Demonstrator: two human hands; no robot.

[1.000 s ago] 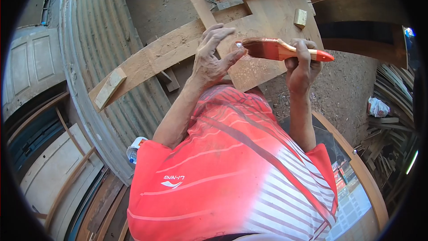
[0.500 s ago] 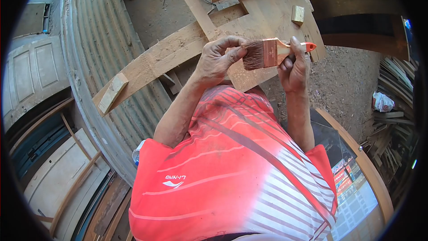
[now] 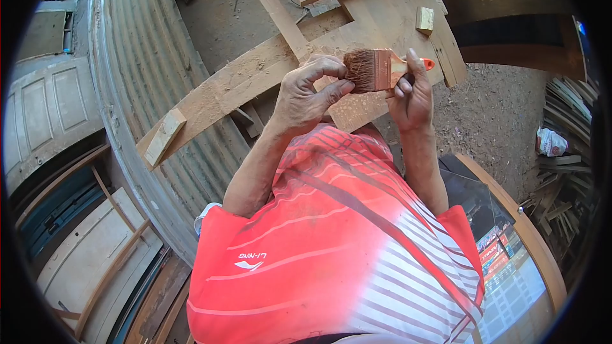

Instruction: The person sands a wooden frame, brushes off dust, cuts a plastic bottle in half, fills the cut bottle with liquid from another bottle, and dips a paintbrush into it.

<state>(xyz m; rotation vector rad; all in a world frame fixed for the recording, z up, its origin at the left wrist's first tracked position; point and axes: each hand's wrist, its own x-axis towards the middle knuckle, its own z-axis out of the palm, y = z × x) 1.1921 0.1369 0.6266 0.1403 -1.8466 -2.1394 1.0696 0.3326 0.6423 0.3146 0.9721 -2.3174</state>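
A wide paintbrush (image 3: 382, 70) with brown bristles, a copper-coloured ferrule and a red-tipped handle is held level in front of my chest. My right hand (image 3: 411, 97) is closed around its handle, the thumb lying along the near end. On the other side, the thumb and index finger of my left hand (image 3: 309, 94) pinch at the tips of the bristles, which look ruffled. Beneath the brush lies a wooden panel (image 3: 376, 16) strewn with sawdust. A small wood block (image 3: 424, 20) sits on it, beyond my right hand.
A long dusty board (image 3: 220, 92) runs off to the left, with another wood block (image 3: 166, 135) on its end. Corrugated metal sheeting (image 3: 143, 44) lies beyond. At right are a scrap wood pile (image 3: 564, 197) and a glass-topped wooden frame (image 3: 542, 248).
The brush and both hands have shifted slightly left. The brush has turned a little, and its bristles look more spread and lighter. My left fingers stay at the bristle tips.
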